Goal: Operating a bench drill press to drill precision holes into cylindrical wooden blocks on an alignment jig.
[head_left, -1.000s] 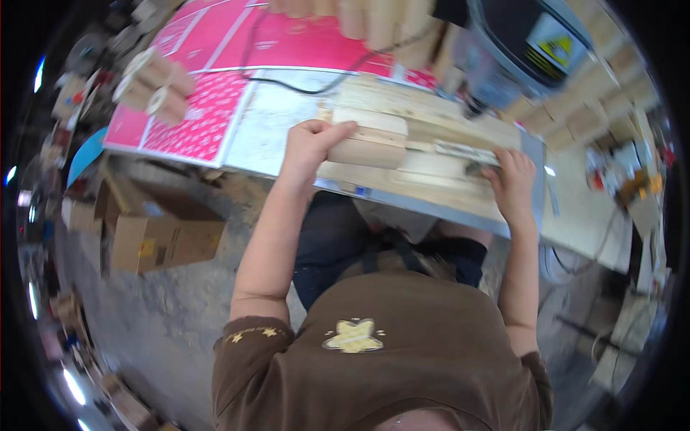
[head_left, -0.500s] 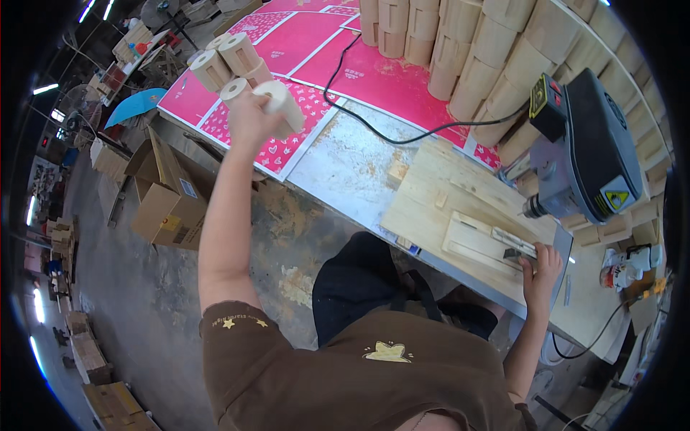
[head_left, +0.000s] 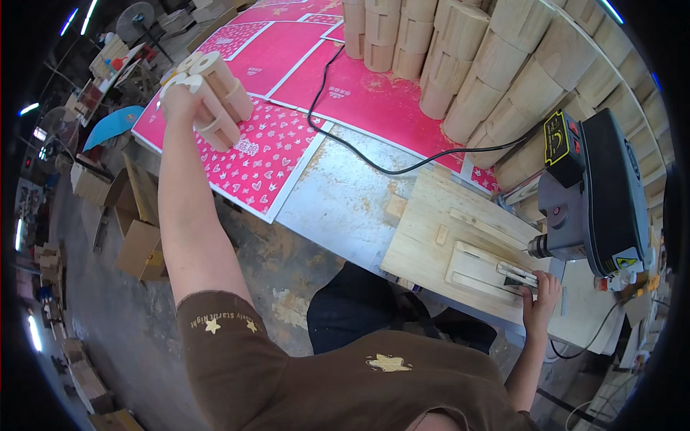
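Observation:
My left hand [head_left: 180, 104] reaches far out to the left, its fingers closed round a pale wooden cylinder [head_left: 207, 102]. This cylinder stands upright among several others in a stacked cluster, above a lower cylinder [head_left: 221, 133]. At the right, my right hand [head_left: 544, 296] is closed at the end of a narrow light-coloured bar [head_left: 516, 273] with a dark piece beneath it. The bar lies by a flat wooden block [head_left: 471, 269] on a plywood board [head_left: 420, 237]. Just above that hand is the chuck of a black and grey drill press [head_left: 537, 246].
Tall rows of wooden cylinders [head_left: 460, 57] line the back of the table. A black cable [head_left: 392, 172] crosses the pink patterned sheets [head_left: 280, 161] and sawdust-strewn metal top [head_left: 345, 190]. An open cardboard box [head_left: 144, 248] sits on the floor at left.
My left hand has moved farther left with the wooden cylinder, bringing it in among the clustered ones. My right hand stays at the bar. The view has shifted slightly.

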Demonstrator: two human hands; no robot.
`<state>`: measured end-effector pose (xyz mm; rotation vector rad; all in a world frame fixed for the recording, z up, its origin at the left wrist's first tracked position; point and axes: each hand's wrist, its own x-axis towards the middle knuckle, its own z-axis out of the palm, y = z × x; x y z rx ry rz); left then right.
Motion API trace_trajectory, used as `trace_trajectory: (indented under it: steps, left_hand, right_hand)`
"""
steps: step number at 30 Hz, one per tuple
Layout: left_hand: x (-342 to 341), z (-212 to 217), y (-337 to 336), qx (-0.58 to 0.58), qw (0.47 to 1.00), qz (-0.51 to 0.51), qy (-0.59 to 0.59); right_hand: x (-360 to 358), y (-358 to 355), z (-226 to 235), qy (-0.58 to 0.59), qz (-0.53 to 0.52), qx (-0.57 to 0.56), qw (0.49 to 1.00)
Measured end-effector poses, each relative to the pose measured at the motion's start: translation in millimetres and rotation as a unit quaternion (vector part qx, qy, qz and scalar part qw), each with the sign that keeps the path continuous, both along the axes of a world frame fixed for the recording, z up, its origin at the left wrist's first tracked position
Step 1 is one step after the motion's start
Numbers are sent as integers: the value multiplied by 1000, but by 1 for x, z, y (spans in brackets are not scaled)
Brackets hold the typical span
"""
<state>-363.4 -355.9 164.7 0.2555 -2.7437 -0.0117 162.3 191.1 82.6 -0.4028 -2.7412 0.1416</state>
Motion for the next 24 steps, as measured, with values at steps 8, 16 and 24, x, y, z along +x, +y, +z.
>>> trace_trajectory:
  steps: [8,16,24]
  left_hand:
    - [-2,-24,-8,-33,993,-38,110]
    - [35,-22,185,114,896,-311,295]
    - [21,-6,392,428,779,-449,89]
  right_hand:
    - [-5,-8,6,8,-24,-9,1000]
    - [-3,-3,4,15,-9,-5,1000]
    - [-7,-5,4,42,7,5,999]
